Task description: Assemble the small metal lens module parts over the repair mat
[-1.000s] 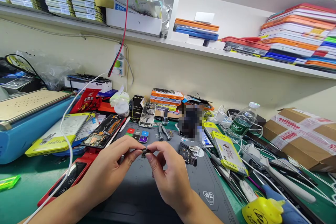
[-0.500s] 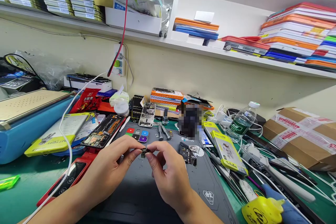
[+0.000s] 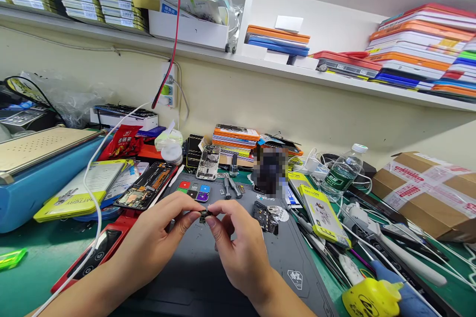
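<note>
Between my two hands, a small dark electronic part point(image 3: 203, 216) is pinched above the grey work mat point(image 3: 208, 267). My left hand point(image 3: 159, 233) grips its left end between thumb and forefinger. The thumb and fingers of my right hand point(image 3: 238, 245) close on its right end. Fingertips cover much of the part, so its exact kind is unclear. Just beyond lie a magnetic pad with coloured squares point(image 3: 194, 190) and two small screwdrivers point(image 3: 231, 187). Right of my right hand rests a dark phone part with torn film point(image 3: 265, 217).
An opened phone point(image 3: 147, 185) and a red device point(image 3: 96, 255) lie at the left. At the right are yellow battery packs point(image 3: 323, 213), a water bottle point(image 3: 342, 173), a yellow squeeze bottle point(image 3: 372, 297) and a cardboard box point(image 3: 427, 193). A white cable point(image 3: 87, 178) crosses the left side.
Hardly anything differs. Both hands keep the same pinch on the small part in the same place.
</note>
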`<state>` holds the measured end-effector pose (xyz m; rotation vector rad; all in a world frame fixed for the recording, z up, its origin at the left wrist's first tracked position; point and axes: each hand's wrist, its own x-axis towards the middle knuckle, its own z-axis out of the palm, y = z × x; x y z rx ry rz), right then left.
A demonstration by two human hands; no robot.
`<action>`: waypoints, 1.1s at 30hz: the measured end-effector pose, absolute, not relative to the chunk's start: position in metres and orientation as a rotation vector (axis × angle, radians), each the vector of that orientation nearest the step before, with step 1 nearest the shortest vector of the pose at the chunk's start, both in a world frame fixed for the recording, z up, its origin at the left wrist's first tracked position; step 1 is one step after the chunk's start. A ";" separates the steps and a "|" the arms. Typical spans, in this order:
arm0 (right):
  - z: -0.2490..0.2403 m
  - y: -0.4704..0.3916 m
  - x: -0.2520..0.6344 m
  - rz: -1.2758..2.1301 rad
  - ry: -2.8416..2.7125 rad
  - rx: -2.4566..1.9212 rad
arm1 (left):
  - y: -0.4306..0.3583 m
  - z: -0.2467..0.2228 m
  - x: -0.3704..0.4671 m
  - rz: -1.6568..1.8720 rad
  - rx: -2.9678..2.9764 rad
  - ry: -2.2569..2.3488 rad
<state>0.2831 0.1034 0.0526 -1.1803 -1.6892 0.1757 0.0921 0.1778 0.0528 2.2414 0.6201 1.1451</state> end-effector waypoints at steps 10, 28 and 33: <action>0.053 0.104 0.283 0.168 -1.690 -1.167 | 0.177 0.052 0.091 1.146 2.245 0.624; 0.055 0.102 0.283 0.168 -1.722 -1.140 | 0.177 0.052 0.092 1.136 2.224 0.645; 0.054 0.103 0.284 0.189 -1.720 -1.145 | 0.176 0.052 0.092 1.136 2.222 0.636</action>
